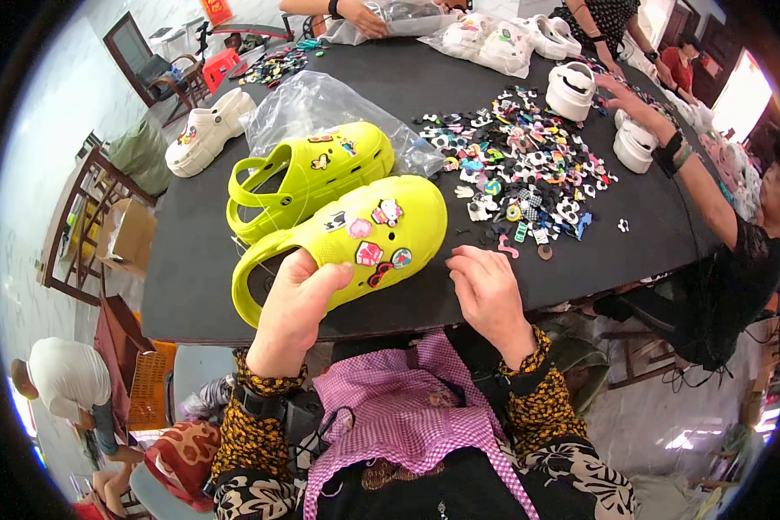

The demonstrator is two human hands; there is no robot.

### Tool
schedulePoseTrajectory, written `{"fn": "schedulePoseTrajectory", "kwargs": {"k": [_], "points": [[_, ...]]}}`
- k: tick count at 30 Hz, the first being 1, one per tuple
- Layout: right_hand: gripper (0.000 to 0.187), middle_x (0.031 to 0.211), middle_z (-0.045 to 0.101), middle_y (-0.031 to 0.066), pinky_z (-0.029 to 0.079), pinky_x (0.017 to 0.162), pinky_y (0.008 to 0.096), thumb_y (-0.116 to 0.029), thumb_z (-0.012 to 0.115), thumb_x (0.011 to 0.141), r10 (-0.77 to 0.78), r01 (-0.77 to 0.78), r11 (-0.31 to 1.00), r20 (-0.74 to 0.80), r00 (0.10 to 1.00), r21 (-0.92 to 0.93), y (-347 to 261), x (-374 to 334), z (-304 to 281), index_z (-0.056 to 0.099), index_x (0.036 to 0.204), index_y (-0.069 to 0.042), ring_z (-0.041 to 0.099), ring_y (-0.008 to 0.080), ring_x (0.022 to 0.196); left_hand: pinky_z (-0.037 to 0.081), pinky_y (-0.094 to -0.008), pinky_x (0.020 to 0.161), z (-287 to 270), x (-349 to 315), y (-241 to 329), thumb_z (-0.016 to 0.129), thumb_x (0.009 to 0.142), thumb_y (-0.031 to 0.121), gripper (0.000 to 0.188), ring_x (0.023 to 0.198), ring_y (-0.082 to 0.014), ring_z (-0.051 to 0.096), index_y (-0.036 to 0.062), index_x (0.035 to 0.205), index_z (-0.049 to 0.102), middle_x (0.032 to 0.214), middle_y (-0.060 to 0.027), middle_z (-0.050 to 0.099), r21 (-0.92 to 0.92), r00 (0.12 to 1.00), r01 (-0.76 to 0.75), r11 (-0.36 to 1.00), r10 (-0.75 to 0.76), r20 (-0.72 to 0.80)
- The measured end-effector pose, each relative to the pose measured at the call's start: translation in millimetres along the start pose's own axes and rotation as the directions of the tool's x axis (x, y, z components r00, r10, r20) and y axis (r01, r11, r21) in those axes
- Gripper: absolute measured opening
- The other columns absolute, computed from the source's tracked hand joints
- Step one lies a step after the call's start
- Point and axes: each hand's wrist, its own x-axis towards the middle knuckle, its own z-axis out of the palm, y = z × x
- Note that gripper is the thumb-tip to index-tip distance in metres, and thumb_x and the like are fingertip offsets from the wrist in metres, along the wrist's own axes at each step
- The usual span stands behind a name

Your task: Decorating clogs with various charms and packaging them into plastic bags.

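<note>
My left hand (293, 303) grips a lime-green clog (418, 212) near its foot opening, thumb on top. Several charms sit in the holes of its upper, among them a pink charm (369, 253), a red sunglasses charm (380, 275) and a white cat-face charm (387, 211). Right behind it rests a matching lime-green clog (368, 149), with charms on it too. Just right of the held clog's toe, my right hand (490, 295) has its fingers curled together; whether anything is pinched in them is hidden.
A heap of loose charms (529, 165) covers the black table (598, 282) at right. A clear plastic bag (312, 100) and white clogs (210, 130) lie behind the green pair. Across the table, a co-worker's arm (646, 113) reaches in from the right, near a white clog (570, 91).
</note>
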Motion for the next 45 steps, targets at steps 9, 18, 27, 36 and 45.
{"fn": "schedulePoseTrajectory", "kwargs": {"k": [9, 18, 27, 36, 45], "points": [[0.023, 0.099, 0.062, 0.0138, 0.050, 0.078, 0.0365, 0.004, 0.066, 0.078, 0.024, 0.020, 0.928, -0.113, 0.993, 0.371, -51.0, 49.7, -18.6, 0.064, 0.101, -0.001, 0.060, 0.0303, 0.088, 0.044, -0.0288, 0.095, -0.4, 6.6, 5.0, 0.050, 0.083, 0.001, 0.042, 0.107, -0.0137, 0.058, -0.0031, 0.124, 0.056, 0.118, -0.0056, 0.063, 0.036, 0.999, -0.054, 0.998, 0.054, -0.003], [0.038, 0.105, 0.056, 0.0129, 0.045, 0.085, 0.0411, -0.012, 0.078, 0.074, 0.056, -0.043, 0.966, -0.045, 0.997, 0.253, -75.4, 59.8, 19.7, 0.060, 0.106, -0.003, 0.055, 0.0315, 0.096, 0.047, -0.0285, 0.090, -2.5, 7.5, 9.7, 0.049, 0.083, 0.001, 0.042, 0.103, -0.0119, 0.058, -0.0006, 0.125, 0.055, 0.115, -0.0040, 0.062, -0.019, 0.997, 0.054, 0.998, -0.053, 0.064], [0.031, 0.103, 0.057, 0.0114, 0.043, 0.079, 0.0399, -0.008, 0.076, 0.073, 0.037, -0.010, 0.982, -0.142, 0.989, 0.187, -77.7, 60.4, 30.4, 0.060, 0.100, -0.005, 0.055, 0.0295, 0.091, 0.047, -0.0263, 0.083, -8.5, 14.8, 9.7, 0.048, 0.083, 0.001, 0.041, 0.097, -0.0100, 0.057, -0.0001, 0.123, 0.055, 0.111, -0.0031, 0.062, -0.019, 0.988, 0.095, 0.995, -0.092, 0.122], [0.031, 0.098, 0.057, 0.0095, 0.041, 0.077, 0.0394, 0.001, 0.071, 0.071, -0.208, 0.234, 0.960, -0.173, 0.963, 0.151, -76.0, 62.3, 34.8, 0.059, 0.098, -0.006, 0.055, 0.0270, 0.085, 0.047, -0.0254, 0.082, -7.6, 8.7, 3.7, 0.048, 0.087, 0.003, 0.034, 0.096, -0.0085, 0.057, -0.0007, 0.119, 0.058, 0.109, -0.0024, 0.062, -0.038, 0.993, 0.057, 0.998, -0.053, 0.108], [0.026, 0.101, 0.058, 0.0117, 0.045, 0.080, 0.0392, 0.003, 0.067, 0.075, -0.112, 0.097, 0.927, 0.022, 0.993, 0.362, -76.8, 88.4, 4.6, 0.061, 0.099, -0.003, 0.056, 0.0303, 0.092, 0.047, -0.0261, 0.086, -5.4, 6.5, 1.7, 0.053, 0.092, 0.007, 0.033, 0.098, -0.0083, 0.056, -0.0004, 0.125, 0.054, 0.113, -0.0026, 0.061, -0.043, 0.997, 0.034, 0.999, -0.031, 0.065]]}}
